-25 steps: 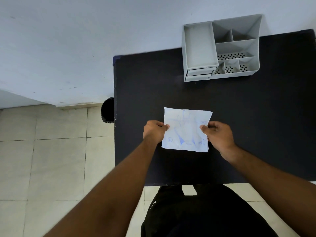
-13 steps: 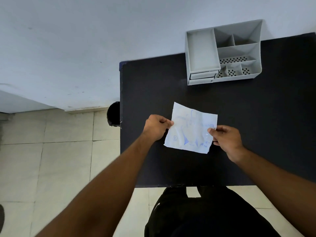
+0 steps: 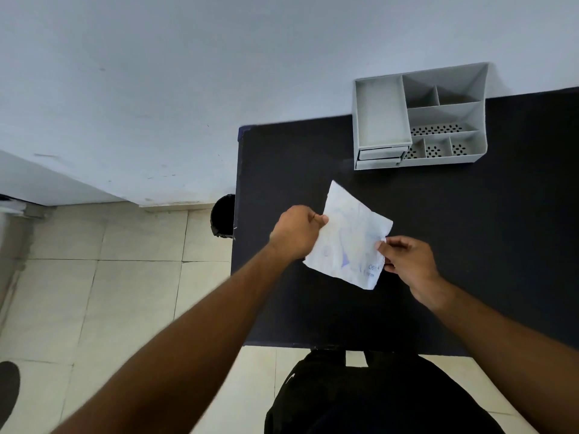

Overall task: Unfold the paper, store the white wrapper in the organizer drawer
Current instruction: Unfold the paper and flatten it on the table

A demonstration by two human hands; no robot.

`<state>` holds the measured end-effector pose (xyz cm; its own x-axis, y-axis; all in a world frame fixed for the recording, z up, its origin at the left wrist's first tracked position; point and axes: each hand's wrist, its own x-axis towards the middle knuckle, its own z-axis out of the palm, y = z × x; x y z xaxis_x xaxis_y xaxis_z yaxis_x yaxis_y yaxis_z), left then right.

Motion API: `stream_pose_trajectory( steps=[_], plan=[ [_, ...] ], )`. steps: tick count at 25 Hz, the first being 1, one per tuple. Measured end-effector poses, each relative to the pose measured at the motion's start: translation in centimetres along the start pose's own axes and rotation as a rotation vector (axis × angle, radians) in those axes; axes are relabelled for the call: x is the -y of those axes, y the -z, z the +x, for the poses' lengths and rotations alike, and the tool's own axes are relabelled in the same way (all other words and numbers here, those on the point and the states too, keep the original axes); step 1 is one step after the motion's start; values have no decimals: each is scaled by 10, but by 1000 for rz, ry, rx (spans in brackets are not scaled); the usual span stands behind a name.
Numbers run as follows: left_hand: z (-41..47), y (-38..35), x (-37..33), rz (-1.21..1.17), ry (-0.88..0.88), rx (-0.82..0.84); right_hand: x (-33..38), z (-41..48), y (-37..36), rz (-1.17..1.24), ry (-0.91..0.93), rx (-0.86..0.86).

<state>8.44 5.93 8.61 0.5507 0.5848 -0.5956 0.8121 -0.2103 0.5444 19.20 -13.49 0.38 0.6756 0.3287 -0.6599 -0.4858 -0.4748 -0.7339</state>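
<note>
Two hands in view: both pinching one sheet, held above the black worktop (image 3: 470, 245)
Left hand (image 3: 296, 231): fist-like, thumb and fingers pressed on the sheet's left edge; grip narrow, closed on the paper
Right hand (image 3: 407, 261): fingertips nipping the sheet's right edge near the printed corner; grip narrow, closed on the paper
White wrapper (image 3: 347, 238): opened out to a rough four-sided sheet, creased and wrinkled, turned at an angle with one corner pointing toward the wall; faint blue print across the face, small blue markings near the lower right corner, too blurred to read
Wrapper position: between the two hands, over the near-left part of the worktop, well apart from the organizer; contact with the worktop cannot be told
Organizer (image 3: 419, 120): grey plastic, standing at the far edge of the worktop against the wall (image 3: 188, 73); one large tray on the left, several smaller compartments on the right, some with perforated floors
Organizer drawer (image 3: 380, 158): two shallow fronts stacked below the large tray, both flush with the body, closed
Compartments: nothing seen inside any of them
Round black object (image 3: 224, 216): just beside the worktop's left edge, at floor level, partly hidden by it; kind cannot be told
Floor (image 3: 94, 292): pale tiles, left of and below the worktop
Person: bare forearms reaching from the lower frame, dark clothing (image 3: 376, 399) at the bottom centre
</note>
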Motion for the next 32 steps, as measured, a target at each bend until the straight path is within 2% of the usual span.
stream_pose_trajectory(
  steps=[2, 5, 8, 11, 14, 17, 22, 26, 32],
  plan=[
    [2, 7, -2, 108, -29, 29, 3, 2, 2, -36, -8, 5],
    [-4, 16, -11, 31, -155, 123, 7, 3, 4, -62, -15, 70],
    [-6, 20, -2, -32, -59, 64, 7, 1, 5, -70, -32, 73],
    [-11, 15, 7, -97, -78, 146, 7, -1, 7, -86, -31, 86],
    [-11, 11, 13, -77, 2, 35, 7, -5, 7, -101, -20, 88],
    [-5, 6, 15, -85, 18, 57, 8, -3, 8, -118, -21, 76],
    [12, -2, 34, -137, 162, -105, 13, -5, 6, -121, -21, 75],
    [10, -8, 30, -84, 164, -235, 13, -6, 2, -129, -12, 66],
    [9, -7, 43, -247, 303, -139, 12, -7, 3, -137, -14, 58]
  ],
)
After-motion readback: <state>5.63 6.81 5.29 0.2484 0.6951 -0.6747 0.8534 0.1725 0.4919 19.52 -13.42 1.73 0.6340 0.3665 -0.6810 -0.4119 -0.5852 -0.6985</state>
